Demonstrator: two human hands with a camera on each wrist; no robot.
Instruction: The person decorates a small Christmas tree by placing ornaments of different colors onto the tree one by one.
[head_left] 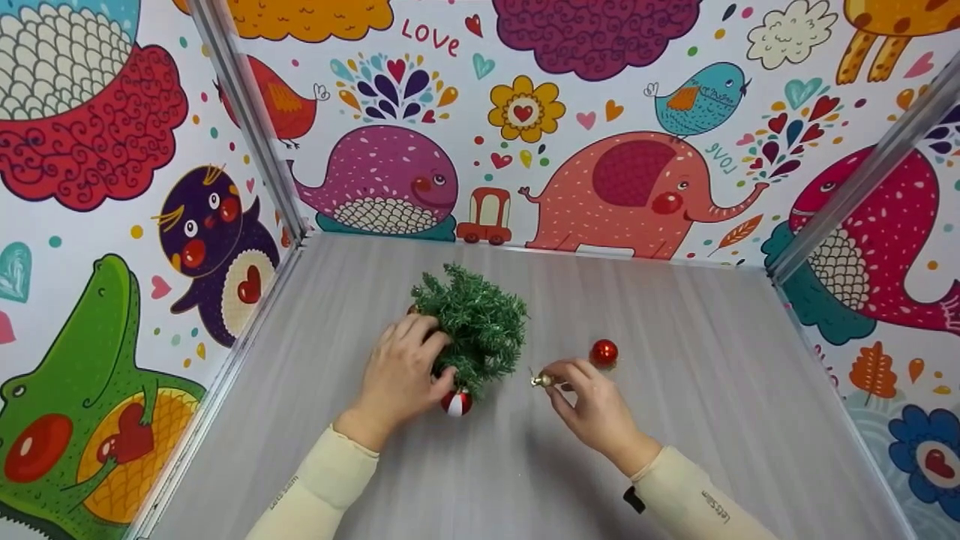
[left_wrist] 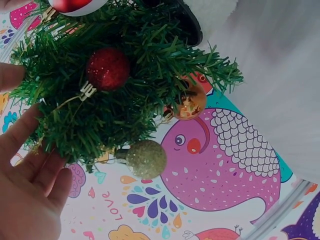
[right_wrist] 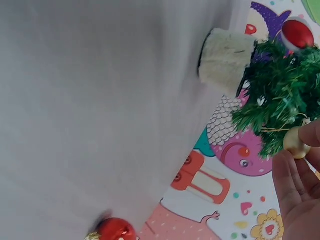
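Observation:
A small artificial Christmas tree (head_left: 480, 322) stands on the grey table, its pale base (right_wrist: 225, 60) visible in the right wrist view. My left hand (head_left: 401, 367) holds the foliage on its left side, thumb and fingers among the branches. Hanging from the tree are a red-and-white bauble (head_left: 457, 403), a glittery red bauble (left_wrist: 108, 69), a shiny gold-orange bauble (left_wrist: 190, 102) and a glittery pale-gold bauble (left_wrist: 146, 159). To the right of the tree, my right hand (head_left: 596, 409) pinches a small gold bauble (right_wrist: 296, 143) between thumb and fingers, its string loop pointing toward the branches.
A shiny red bauble (head_left: 604, 352) lies on the table (head_left: 690, 315) just beyond my right hand. Printed panels with cartoon animals (head_left: 615, 195) enclose the table at the back and both sides, joined by metal corner posts (head_left: 244, 112).

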